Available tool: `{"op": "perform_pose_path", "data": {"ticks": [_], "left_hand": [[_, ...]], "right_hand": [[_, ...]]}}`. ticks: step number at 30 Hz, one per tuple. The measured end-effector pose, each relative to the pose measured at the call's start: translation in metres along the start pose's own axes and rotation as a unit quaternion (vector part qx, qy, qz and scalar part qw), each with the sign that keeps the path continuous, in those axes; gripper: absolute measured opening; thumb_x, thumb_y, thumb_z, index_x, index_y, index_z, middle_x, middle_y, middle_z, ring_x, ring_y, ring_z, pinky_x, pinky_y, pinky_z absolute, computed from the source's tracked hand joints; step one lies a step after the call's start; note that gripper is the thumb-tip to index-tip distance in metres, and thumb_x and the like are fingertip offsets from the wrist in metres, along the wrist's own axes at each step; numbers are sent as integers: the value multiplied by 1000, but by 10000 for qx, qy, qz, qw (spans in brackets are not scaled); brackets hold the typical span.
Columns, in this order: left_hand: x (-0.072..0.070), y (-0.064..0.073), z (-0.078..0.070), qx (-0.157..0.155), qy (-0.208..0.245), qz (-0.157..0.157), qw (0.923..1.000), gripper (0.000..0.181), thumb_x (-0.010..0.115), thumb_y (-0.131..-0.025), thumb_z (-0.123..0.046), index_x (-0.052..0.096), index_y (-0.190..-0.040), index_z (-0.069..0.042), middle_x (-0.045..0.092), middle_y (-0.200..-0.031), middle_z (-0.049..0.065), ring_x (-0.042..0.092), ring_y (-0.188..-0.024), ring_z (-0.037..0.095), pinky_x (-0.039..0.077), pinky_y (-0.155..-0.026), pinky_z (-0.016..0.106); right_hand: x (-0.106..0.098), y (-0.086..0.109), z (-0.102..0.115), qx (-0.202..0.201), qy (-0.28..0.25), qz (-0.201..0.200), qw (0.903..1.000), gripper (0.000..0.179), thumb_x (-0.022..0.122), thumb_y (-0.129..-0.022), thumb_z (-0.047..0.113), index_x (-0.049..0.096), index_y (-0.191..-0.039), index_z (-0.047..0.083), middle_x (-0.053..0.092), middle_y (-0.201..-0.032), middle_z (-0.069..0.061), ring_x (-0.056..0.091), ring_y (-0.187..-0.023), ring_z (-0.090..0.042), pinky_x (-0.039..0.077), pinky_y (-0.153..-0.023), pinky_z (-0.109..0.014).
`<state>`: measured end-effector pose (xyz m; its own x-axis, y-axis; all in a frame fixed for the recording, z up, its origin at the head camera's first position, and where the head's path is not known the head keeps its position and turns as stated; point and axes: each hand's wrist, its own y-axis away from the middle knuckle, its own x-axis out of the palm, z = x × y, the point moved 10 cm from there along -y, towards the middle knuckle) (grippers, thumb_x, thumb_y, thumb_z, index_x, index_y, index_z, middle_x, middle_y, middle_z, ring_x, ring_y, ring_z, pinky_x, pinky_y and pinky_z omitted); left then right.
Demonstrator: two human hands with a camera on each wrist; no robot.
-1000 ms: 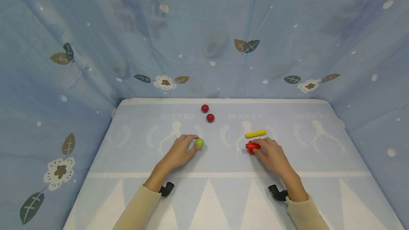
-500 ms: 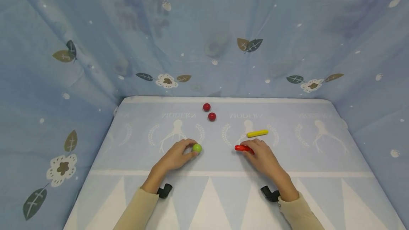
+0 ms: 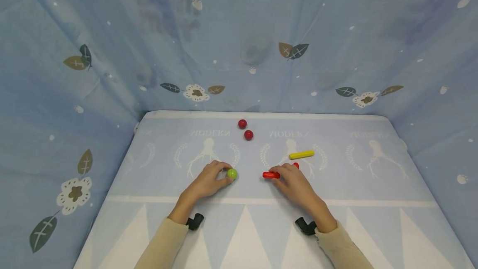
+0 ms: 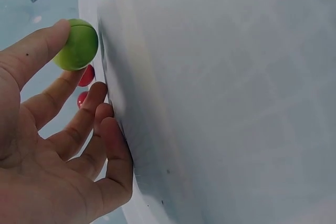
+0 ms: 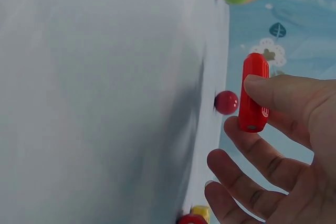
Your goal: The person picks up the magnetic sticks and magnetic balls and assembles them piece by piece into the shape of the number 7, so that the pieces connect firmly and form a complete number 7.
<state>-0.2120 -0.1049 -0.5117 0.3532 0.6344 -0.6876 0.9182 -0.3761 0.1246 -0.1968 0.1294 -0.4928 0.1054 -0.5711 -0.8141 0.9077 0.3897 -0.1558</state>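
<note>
My left hand [image 3: 210, 180] pinches a green ball [image 4: 79, 45] between thumb and index finger, the other fingers curled loosely near the table surface. To its right, my right hand [image 3: 293, 184] holds a short red plastic rod [image 5: 254, 95] between thumb and fingers, its end pointing toward the ball. A gap separates ball and rod. Partly hidden behind the right hand, a second red rod [image 3: 296, 165] shows its tip. Just beyond lies a yellow rod [image 3: 301, 155]. Whether the held rod touches the table is unclear.
Two dark red balls, a farther one [image 3: 242, 124] and a nearer one [image 3: 248, 135], sit toward the back of the table [image 3: 345, 223]. Blue patterned cloth [image 3: 224, 45] encloses the back and sides. Black wrist-worn pieces [image 3: 306, 226] project below the sleeves.
My right hand has carried the red rod left, away from the second red rod and toward the green ball. My left hand has drawn the ball slightly nearer me.
</note>
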Motion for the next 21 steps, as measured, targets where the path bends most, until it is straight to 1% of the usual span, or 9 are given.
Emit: {"op": "perform_pose_path", "data": {"ticks": [4, 13, 16, 21], "left_hand": [[0, 0, 0, -24, -11, -1, 10000, 35, 75, -92, -25, 66, -124, -13, 58, -124, 8, 51, -119, 29, 41, -101, 49], [1, -2, 0, -36, -36, -28, 10000, 35, 76, -91, -24, 67, -123, -14, 58, -123, 7, 52, -117, 28, 42, -99, 49], [2, -3, 0, -56, -30, -1, 10000, 35, 76, -91, -24, 67, -123, -14, 58, -123, 7, 52, -116, 28, 43, -99, 49], [2, -3, 2, -87, -30, -3, 10000, 35, 77, -91, -24, 68, -123, -15, 58, -122, 7, 52, -115, 27, 43, -98, 49]], "right_hand": [[8, -3, 2, 108, -49, 123, 9999, 31, 79, -88, 13, 71, -117, 16, 63, -101, 3, 53, -89, -14, 47, -76, -34], [21, -15, 12, 140, -192, 284, 9993, 28, 78, -89, 15, 71, -116, 18, 59, -94, 7, 50, -86, -16, 43, -72, -32], [25, -20, 15, 160, -152, 344, 9992, 28, 78, -89, 16, 71, -116, 17, 59, -93, 6, 50, -84, -16, 44, -72, -32], [33, -28, 20, 57, -27, 413, 9991, 26, 78, -89, 17, 71, -115, 17, 60, -94, 4, 50, -82, -15, 44, -72, -32]]}}
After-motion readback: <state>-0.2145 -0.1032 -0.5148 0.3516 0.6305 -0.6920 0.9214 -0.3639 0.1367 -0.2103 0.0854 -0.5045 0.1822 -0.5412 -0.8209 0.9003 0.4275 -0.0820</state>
